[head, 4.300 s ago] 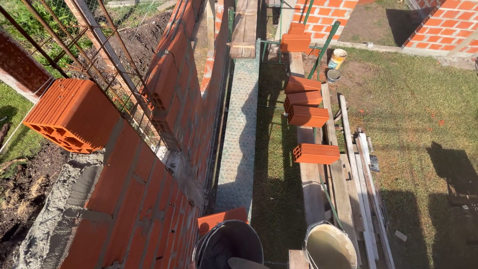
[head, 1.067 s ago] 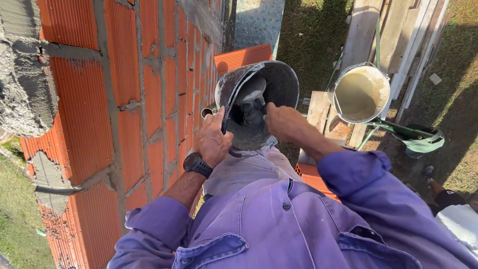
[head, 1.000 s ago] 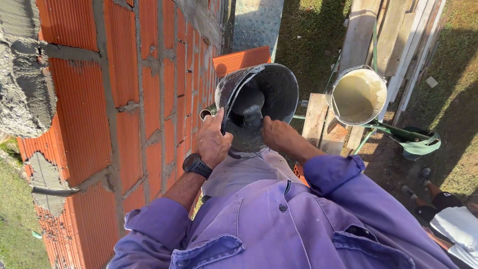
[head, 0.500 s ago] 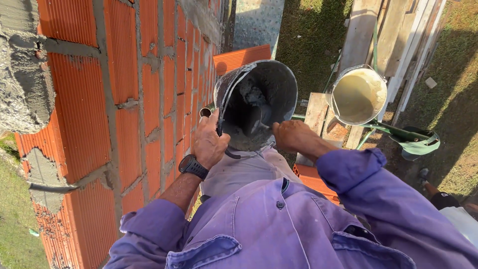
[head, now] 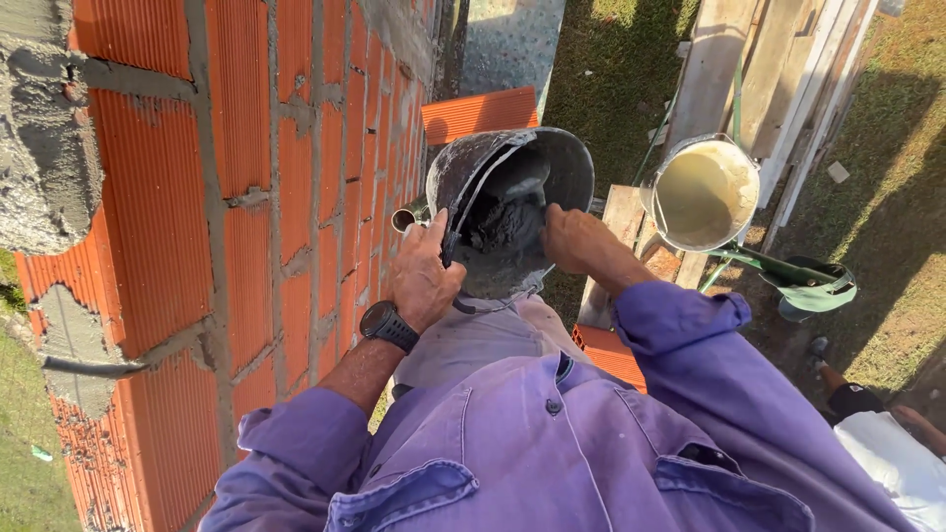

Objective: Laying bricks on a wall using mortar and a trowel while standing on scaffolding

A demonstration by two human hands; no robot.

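I have my left hand (head: 424,281) clenched on the rim and wire handle of the dark bucket (head: 512,212), which is tipped on its side against my lap, its mouth turned up toward me. My right hand (head: 572,238) reaches into the mouth, where a lump of grey mortar (head: 501,225) clings to the wall; its fingers are hidden behind the knuckles, so I cannot tell whether they are closed on anything in there.

The bucket sits tilted with only one hand steadying it. If that grip slackens, I judge it would roll off my knees and drop past the planks (head: 616,241) to the grass (head: 887,148) far below. The handle crosses under my palm, and a shift of weight could pinch it.

The mortar looks stiff and stuck. Pulling hard at it could jerk the bucket loose, or fling clumps onto the brick wall (head: 246,197) just beside my left arm.

The pale bucket (head: 705,192) stands near my right elbow on the edge of the boards. A wide swing of that arm could knock it over onto the person (head: 887,453) below at the right.
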